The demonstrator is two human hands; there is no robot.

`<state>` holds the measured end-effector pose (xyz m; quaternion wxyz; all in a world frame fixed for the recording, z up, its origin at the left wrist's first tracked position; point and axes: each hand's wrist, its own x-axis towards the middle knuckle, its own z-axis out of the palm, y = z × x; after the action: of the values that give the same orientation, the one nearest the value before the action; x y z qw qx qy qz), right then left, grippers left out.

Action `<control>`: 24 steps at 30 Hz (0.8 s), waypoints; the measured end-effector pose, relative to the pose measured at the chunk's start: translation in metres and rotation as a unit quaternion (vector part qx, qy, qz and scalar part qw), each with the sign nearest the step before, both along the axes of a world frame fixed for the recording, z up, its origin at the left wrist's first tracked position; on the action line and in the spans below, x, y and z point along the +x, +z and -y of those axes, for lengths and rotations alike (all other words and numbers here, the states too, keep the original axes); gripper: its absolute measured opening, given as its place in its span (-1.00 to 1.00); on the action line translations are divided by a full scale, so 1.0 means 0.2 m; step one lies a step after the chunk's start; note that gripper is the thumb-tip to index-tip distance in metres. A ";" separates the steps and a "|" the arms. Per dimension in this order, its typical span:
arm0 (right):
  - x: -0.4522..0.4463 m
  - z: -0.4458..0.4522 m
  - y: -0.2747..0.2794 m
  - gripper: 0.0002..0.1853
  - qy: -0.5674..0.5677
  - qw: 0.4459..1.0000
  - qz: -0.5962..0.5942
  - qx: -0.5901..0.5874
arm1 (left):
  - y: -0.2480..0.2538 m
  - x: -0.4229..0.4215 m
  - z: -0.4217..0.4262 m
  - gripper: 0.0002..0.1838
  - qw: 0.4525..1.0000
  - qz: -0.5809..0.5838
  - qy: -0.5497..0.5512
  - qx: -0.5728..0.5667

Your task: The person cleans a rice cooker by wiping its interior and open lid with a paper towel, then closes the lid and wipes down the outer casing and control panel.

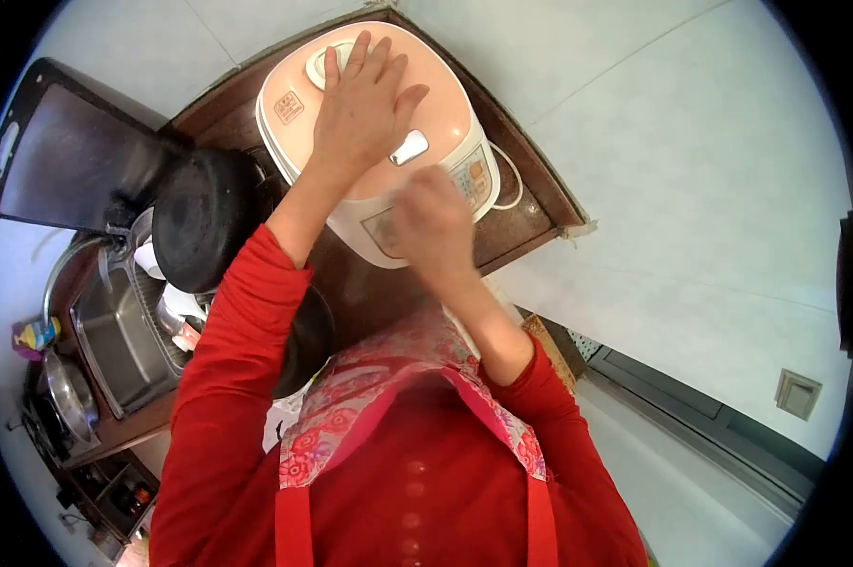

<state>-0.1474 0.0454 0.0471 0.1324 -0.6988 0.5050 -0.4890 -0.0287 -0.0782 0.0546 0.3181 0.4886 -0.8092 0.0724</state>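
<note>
A pink and white rice cooker (436,80) stands on the brown counter top with its lid down. My left hand (355,118) lies flat on the lid, fingers spread, next to the white steam vent (328,64). My right hand (436,227) is at the cooker's front, before the control panel (471,178) and just below the silver lid latch (409,148). It is blurred and looks curled, its fingers hidden, so whether it holds or touches anything cannot be made out.
A black pan (199,219) stands left of the cooker, near a black-edged cutting board (81,156) leaning on the wall. Further left are a metal sink (129,326), a dish rack with white dishes (182,302) and a metal bowl (70,392). A white cord (518,180) loops behind the cooker.
</note>
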 end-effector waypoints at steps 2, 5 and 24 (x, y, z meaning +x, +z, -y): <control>-0.01 0.00 0.01 -0.94 -0.009 1.000 0.008 0.029 | 0.01 0.00 0.00 -0.48 1.000 0.007 0.003 -0.004; -0.19 0.11 0.05 -0.95 -0.065 0.989 0.022 0.129 | 0.00 -0.01 0.00 -0.45 1.000 0.010 0.006 -0.004; -0.05 0.04 0.10 -0.93 -0.029 0.994 -0.040 0.096 | -0.01 -0.01 0.00 -0.42 1.000 -0.011 0.026 0.014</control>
<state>-0.1575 0.0365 0.0662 0.1645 -0.6867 0.5749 -0.4134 -0.0304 -0.0780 0.0531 0.3178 0.5149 -0.7936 0.0643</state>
